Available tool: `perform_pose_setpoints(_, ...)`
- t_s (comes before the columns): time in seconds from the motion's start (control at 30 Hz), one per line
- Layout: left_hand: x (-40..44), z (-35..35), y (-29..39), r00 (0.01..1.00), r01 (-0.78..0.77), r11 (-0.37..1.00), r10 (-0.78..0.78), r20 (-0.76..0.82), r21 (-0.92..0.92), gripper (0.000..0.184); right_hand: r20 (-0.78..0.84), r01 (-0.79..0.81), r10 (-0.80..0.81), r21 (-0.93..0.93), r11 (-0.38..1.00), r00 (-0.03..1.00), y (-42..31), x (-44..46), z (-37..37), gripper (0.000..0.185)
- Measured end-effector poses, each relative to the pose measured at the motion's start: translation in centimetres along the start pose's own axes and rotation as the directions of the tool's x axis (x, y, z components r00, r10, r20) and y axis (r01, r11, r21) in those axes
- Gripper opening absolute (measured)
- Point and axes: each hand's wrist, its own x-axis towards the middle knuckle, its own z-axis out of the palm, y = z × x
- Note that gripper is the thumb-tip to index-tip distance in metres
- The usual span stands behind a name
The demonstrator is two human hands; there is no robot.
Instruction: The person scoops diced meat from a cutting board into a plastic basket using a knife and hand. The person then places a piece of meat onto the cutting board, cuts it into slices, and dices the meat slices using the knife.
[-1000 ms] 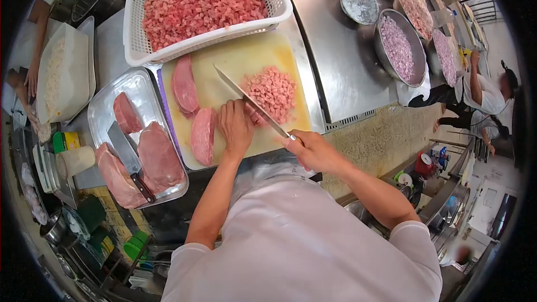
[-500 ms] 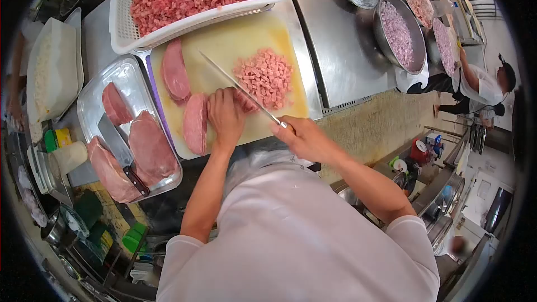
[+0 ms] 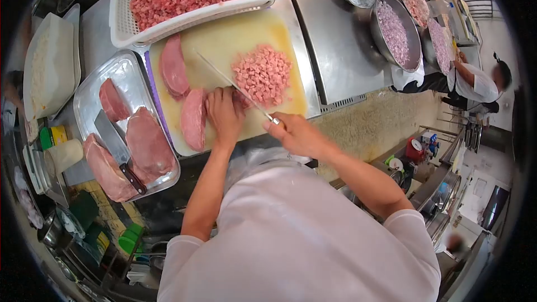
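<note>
My right hand [image 3: 293, 134] is wrapped round the handle of a long knife [image 3: 232, 84], its blade slanting up to the left over the cutting board [image 3: 218, 39]. Beside the blade, my left hand [image 3: 225, 114] presses with bent fingers on a small piece of meat [image 3: 241, 98], mostly hidden by fingers and blade. Right of the blade lies a pile of diced pink meat [image 3: 263, 74]. Two larger meat pieces rest on the board's left part, one [image 3: 193, 118] right next to my left hand, the other [image 3: 174, 67] farther up.
A white basket [image 3: 196, 18] of diced meat stands behind the board. Left is a metal tray [image 3: 89, 86] with meat pieces and a second knife [image 3: 114, 140]. Bowls of chopped food, one metal [image 3: 415, 50], stand at the upper right. A person [image 3: 475, 84] works at the far right.
The camera view has shifted, so the board and tray appear farther up and left. The knife blade stays close to my left fingers, and both hands keep their holds.
</note>
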Motion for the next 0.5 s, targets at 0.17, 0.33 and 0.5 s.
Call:
perform_pose_setpoints(0.17, -0.1, -0.6, 0.3, 0.999, -0.037, 0.999, 0.036, 0.038, 0.037, 0.026, -0.151, 0.307, -0.319, -0.102, 0.946, 0.936, 3.8, 6.2, 3.6, 0.051)
perform_pose_setpoints(0.33, -0.4, -0.9, -0.6, 0.997, -0.026, 0.998, 0.031, 0.077, -0.061, 0.026, -0.022, 0.004, -0.004, 0.006, 1.0, 1.0, -1.6, 1.6, 0.2, 0.046)
perform_pose_setpoints(0.5, -0.6, -0.6, -0.4, 0.996, 0.007, 1.0, -0.004, 0.093, -0.024, 0.027, -0.116, 0.195, -0.188, 0.049, 0.98, 0.975, 2.8, 2.2, 3.4, 0.047)
